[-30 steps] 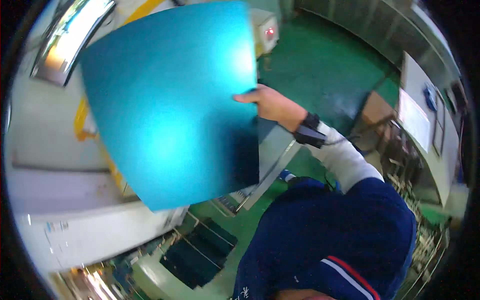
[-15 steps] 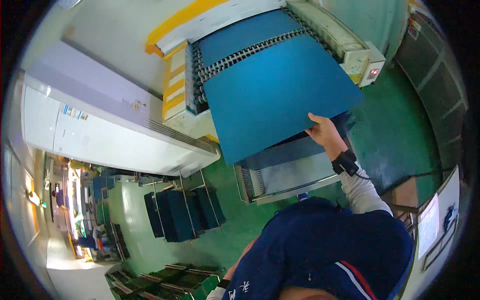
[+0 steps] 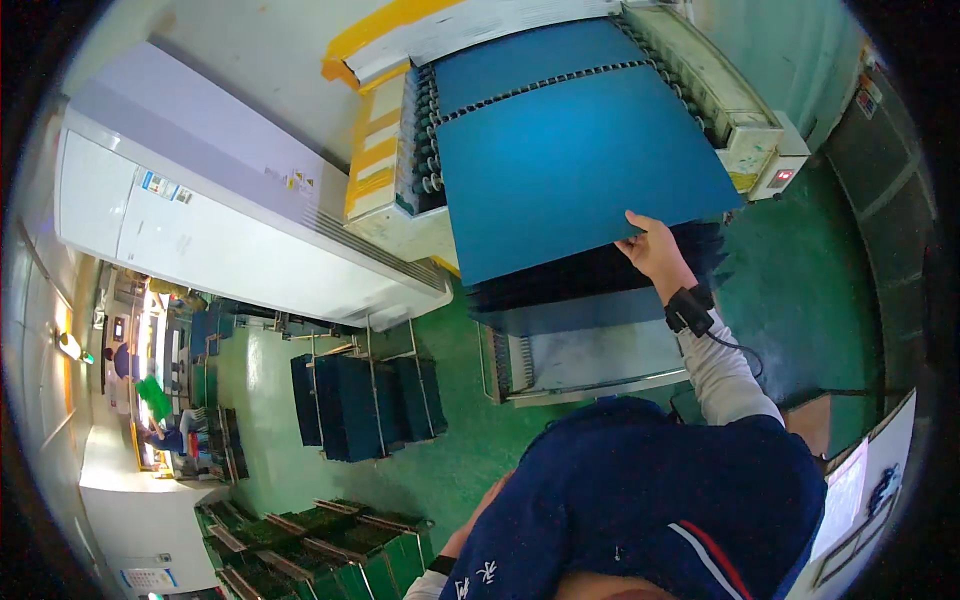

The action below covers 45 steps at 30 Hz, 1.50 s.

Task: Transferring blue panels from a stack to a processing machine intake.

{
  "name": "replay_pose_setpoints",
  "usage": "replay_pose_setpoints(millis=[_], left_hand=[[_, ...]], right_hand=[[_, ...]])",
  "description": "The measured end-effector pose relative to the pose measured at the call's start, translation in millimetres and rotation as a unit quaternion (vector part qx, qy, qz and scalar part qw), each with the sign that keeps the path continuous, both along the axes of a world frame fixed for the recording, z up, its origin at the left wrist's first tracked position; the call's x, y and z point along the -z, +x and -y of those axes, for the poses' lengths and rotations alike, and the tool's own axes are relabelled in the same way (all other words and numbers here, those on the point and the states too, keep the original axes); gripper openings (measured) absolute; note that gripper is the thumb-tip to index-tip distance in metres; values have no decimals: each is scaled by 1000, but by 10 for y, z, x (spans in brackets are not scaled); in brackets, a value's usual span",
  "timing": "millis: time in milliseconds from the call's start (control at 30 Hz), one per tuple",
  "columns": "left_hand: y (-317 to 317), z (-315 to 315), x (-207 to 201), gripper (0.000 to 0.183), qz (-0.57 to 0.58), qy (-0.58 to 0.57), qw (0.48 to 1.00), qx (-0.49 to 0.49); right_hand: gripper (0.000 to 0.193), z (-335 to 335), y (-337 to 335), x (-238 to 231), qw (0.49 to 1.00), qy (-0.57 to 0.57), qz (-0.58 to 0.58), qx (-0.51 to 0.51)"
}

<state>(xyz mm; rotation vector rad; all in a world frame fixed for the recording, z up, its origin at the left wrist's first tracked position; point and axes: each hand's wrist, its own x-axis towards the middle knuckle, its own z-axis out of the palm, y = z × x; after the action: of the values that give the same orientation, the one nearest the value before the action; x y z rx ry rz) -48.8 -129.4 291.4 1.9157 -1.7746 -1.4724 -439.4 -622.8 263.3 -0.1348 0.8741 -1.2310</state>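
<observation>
My right hand [image 3: 655,257] pinches the near edge of a large flat blue panel [image 3: 580,170], thumb on top and fingers underneath. The panel's far part lies over a roller conveyor [image 3: 432,150], close behind a second blue panel [image 3: 540,58] that rests farther in on the rollers. Below the held panel stands a rack [image 3: 600,362] with several dark upright panels [image 3: 590,275]. My left hand [image 3: 487,503] is low beside my body, partly covered by my dark blue shirt; its fingers are hidden.
A tall white cabinet unit [image 3: 230,225] stands left of the conveyor. A control box [image 3: 780,175] with a red display sits at its right. Racks of dark panels [image 3: 365,400] and green-filled racks [image 3: 320,550] stand on the green floor at left. A cardboard box [image 3: 810,425] is at right.
The held panel has moved farther onto the conveyor, narrowing the strip of rollers between it and the second panel. More of the dark panels below shows. My right hand keeps its grip.
</observation>
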Motion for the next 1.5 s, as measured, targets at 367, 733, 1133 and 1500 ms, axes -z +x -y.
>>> replay_pose_setpoints(millis=[367, 733, 1133, 1500], left_hand=[[-150, 53, 11, 80, 4, 8, 1000, -19], [-253, 140, 1, 79, 9, 8, 1000, -20], [-310, 159, 59, 78, 8, 3, 1000, -15], [-434, 287, 167, 78, 5, 2, 1000, -11]], right_hand=[[20, 97, 80, -205, 999, -23, -2, -34], [20, 332, 27, -114, 998, -39, 4, -43], [21, 412, 78, -195, 998, -38, 4, -41], [19, 477, 98, -203, 999, -35, 0, -26]])
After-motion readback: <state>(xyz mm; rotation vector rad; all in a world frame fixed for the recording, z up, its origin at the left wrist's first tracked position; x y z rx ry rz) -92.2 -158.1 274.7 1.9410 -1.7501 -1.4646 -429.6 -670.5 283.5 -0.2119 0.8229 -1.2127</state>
